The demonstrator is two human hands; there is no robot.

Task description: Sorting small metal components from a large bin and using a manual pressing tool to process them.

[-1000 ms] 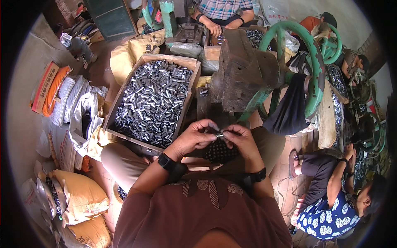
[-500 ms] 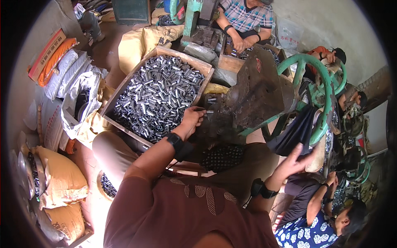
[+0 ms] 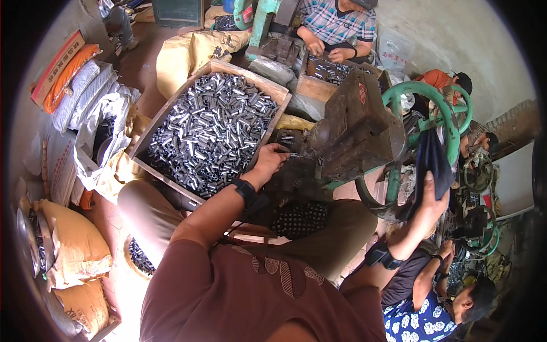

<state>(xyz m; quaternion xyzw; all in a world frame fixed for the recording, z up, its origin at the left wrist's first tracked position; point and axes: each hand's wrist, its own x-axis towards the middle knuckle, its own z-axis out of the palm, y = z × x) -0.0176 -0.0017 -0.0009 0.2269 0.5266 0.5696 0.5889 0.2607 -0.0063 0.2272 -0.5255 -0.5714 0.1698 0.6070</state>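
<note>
My left hand point(image 3: 272, 159) reaches in beside the dark metal press point(image 3: 362, 128). Its thumb and fingertips pinch a small metal tube point(image 3: 294, 154) at the work area under the press head. On the right, my right hand point(image 3: 431, 196) is closed on a dark cloth point(image 3: 431, 159) that hangs at the press's green handwheel point(image 3: 456, 134). The cloth hides part of these fingers. Left of the press, a wooden box point(image 3: 171, 111) is heaped with short shiny metal tubes point(image 3: 213, 131). A few more tubes lie by the work area, near my left fingertips.
Across from me, a person point(image 3: 336, 28) handles pieces over another wooden box point(image 3: 316, 88). More people sit on the right, one in a blue flowered shirt point(image 3: 419, 319). Stacked sacks point(image 3: 74, 239) stand at the left. A round container point(image 3: 137, 259) of metal pieces sits by my leg.
My right hand has moved up and closed on the dark cloth. The handwheel and cloth have shifted. My left hand stays at the work area. The person across has spread their hands apart.
</note>
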